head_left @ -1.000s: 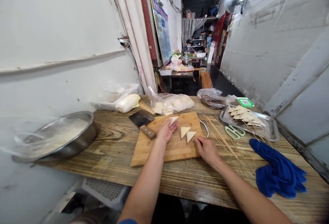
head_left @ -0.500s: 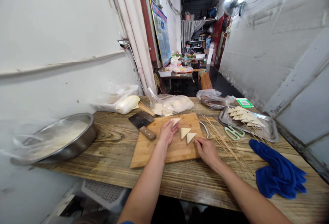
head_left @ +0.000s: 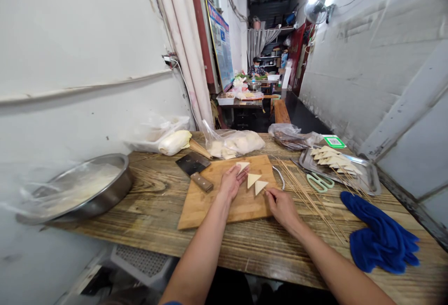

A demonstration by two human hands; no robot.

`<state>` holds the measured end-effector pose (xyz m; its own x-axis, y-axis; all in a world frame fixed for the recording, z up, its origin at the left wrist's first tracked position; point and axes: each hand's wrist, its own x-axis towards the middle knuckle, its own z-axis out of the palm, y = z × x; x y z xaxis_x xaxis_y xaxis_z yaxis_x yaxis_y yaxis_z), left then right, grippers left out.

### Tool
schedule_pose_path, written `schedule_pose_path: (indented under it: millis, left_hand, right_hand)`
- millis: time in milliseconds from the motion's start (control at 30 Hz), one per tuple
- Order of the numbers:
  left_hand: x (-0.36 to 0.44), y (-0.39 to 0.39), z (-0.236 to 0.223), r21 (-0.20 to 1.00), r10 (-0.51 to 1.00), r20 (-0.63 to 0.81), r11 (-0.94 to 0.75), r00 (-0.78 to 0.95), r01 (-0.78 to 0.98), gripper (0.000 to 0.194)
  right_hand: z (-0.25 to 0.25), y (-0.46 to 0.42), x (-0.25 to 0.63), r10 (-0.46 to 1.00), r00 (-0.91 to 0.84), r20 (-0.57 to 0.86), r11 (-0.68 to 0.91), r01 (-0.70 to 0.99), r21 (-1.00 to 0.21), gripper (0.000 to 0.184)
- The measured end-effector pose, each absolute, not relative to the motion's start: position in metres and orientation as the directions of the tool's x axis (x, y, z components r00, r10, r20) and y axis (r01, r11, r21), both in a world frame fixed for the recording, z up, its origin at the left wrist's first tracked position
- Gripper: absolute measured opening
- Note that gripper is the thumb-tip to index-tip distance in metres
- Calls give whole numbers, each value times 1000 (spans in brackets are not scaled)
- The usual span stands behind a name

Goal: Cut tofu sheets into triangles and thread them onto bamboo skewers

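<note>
My left hand [head_left: 231, 183] is closed on a pale triangular tofu slice [head_left: 242, 167], its fingers along the underside, over the cutting board [head_left: 203, 211]. Two more triangular tofu slices, one in the middle [head_left: 252, 180] and one nearer my right hand [head_left: 259, 186], sit in a row on a thin skewer. That skewer's near end is pinched in my right hand [head_left: 282, 206], at the board's right edge. Most of the skewer is hidden behind the slices and fingers. A cleaver [head_left: 201, 182] lies on the board's left side, its blade past the edge.
Loose skewers [head_left: 308, 195], green-handled scissors [head_left: 320, 183] and a blue glove [head_left: 381, 237] lie at right. A metal tray [head_left: 371, 181] holds skewered slices. Behind the board are a plastic bag of pale pieces [head_left: 238, 142] and a cabbage [head_left: 175, 142]. A steel basin [head_left: 119, 188] stands left.
My left hand has shifted slightly right with its tofu slice, closer to the two on the skewer. The right hand keeps its pinch and has hardly moved.
</note>
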<state>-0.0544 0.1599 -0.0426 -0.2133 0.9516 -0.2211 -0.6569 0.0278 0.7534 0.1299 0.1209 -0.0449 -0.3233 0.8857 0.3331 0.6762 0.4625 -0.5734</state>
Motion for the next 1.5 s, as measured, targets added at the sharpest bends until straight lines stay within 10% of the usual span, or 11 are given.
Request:
schedule_pose_path:
  millis: [1500]
  left_hand:
    - [-43, 159, -40, 757, 928, -241, -4, -284, -654, 17]
  right_hand:
    - [-55, 122, 120, 863, -287, 415, 502, 586, -637, 27]
